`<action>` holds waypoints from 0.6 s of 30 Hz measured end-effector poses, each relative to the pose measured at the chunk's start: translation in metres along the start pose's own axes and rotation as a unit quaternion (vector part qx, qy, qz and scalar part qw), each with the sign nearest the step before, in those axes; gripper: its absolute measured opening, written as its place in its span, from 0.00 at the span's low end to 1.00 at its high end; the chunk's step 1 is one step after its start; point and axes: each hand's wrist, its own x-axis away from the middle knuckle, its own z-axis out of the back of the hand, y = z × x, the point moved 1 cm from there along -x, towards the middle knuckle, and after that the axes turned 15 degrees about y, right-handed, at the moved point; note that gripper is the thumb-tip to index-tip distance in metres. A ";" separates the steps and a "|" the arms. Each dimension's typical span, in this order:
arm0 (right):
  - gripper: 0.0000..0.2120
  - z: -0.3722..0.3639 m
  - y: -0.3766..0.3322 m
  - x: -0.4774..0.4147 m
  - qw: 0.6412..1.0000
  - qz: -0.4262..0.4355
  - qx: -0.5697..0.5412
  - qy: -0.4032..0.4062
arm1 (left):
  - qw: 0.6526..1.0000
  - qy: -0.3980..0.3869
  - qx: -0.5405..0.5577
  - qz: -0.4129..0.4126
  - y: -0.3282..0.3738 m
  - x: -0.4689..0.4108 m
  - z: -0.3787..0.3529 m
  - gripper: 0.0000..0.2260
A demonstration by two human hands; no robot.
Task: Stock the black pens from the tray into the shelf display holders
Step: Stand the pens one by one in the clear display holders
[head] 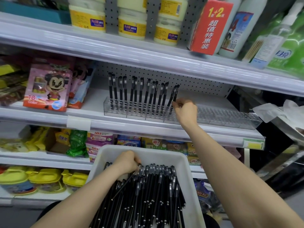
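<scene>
The right hand (185,111) was up at the long clear plastic display holder (230,117) on the middle white shelf (92,111). Its thumb and fingertips pinched the lower barrel of a slim black capped pen (176,93), which leaned to the right, cap up, just beside the last of the standing row of black pens (134,94) that filled the holder's left part. Whether its tip had reached a hole could not be told, since the fingers hid it. The holder's right part showed only open holes. Below, the left hand (127,162) reached into the white rectangular plastic tray (185,162), its fingers curled round the cap end of a single black pen (125,184) that slanted across the heap of black pens (153,195) lying there. The step in hand looked like seating one pen while the other hand picked the next, with most of the stock in the tray and the task far from finished. The next move would seem to call for straightening the pinched pen over a free hole next to the row, pressing it down until it stood, then letting go without knocking its neighbour.
</scene>
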 end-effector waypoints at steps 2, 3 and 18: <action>0.11 -0.001 0.001 0.000 1.000 -0.003 0.005 -0.004 | 0.999 -0.002 0.037 -0.007 0.008 0.001 0.012 0.09; 0.11 -0.002 0.001 0.000 1.000 -0.001 0.012 -0.009 | 0.998 0.001 0.055 -0.013 0.012 0.001 0.019 0.08; 0.09 0.028 -0.027 0.056 0.990 0.066 -0.108 -0.056 | 0.901 0.236 0.346 -0.113 0.099 -0.003 0.120 0.09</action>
